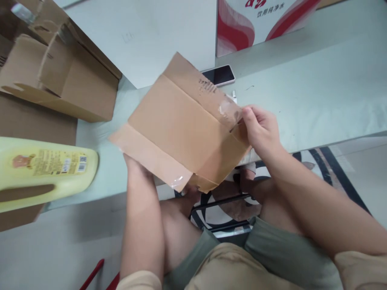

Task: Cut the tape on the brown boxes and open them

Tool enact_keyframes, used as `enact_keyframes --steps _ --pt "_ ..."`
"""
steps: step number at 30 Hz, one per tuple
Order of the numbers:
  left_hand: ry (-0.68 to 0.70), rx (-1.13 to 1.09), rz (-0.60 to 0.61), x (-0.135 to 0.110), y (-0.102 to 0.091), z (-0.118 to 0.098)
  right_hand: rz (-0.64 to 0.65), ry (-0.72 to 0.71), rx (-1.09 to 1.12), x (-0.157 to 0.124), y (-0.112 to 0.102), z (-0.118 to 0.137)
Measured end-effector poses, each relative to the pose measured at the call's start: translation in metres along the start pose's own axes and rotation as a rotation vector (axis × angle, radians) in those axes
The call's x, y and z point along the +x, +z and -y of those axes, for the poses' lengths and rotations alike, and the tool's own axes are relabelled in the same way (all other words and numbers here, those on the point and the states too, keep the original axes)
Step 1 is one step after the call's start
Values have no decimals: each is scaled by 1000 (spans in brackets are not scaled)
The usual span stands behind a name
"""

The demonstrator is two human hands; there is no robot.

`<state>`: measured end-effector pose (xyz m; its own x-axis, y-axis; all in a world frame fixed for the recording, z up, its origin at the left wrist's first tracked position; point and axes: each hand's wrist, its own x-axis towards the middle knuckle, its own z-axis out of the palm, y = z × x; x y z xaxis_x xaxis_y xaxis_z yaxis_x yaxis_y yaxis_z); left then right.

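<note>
A brown cardboard box (181, 125), opened out with its flaps folded outward, is tilted in front of me above the table edge. Clear tape and dark print show on its upper right flap. My right hand (261, 125) pinches the box's right corner between thumb and fingers. My left hand (137, 167) is behind the lower left flap, with its fingers hidden by the cardboard. Just beyond the box lies a phone (223, 75), screen up and partly covered. A small white object (234, 96) shows at the box's edge; its kind is unclear.
A yellow jug (69, 157) with a label lies close on the left. Behind it stand open cardboard boxes (87, 84). A white panel (157, 36) and a red-and-white carton (236, 30) stand at the back of the pale covered table (326, 88).
</note>
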<state>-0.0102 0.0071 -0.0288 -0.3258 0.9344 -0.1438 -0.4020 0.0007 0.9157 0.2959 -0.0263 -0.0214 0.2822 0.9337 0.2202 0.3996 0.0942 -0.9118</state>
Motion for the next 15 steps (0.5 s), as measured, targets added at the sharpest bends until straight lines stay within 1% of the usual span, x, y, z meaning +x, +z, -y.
enact_keyframes --steps 3,5,6,8,11,13,14,15 --pt "51 -59 78 0 7 -9 -104 -35 -76 4 1 -11" --pt "98 -92 94 0 10 -12 -132 -4 -41 6 3 -20" --pt "117 -108 96 1 11 -14 -123 32 7 6 4 -23" --pt "141 -132 100 3 11 -15 -33 136 149 5 7 -25" --pt "161 -145 106 5 8 -14 203 305 383 0 10 -17" --pt "178 -156 104 5 7 -14 343 352 469 -3 10 -6" --pt "186 -173 94 5 7 -14 376 353 488 -4 9 0" --pt "180 -198 80 5 8 -15 375 350 499 -4 7 6"
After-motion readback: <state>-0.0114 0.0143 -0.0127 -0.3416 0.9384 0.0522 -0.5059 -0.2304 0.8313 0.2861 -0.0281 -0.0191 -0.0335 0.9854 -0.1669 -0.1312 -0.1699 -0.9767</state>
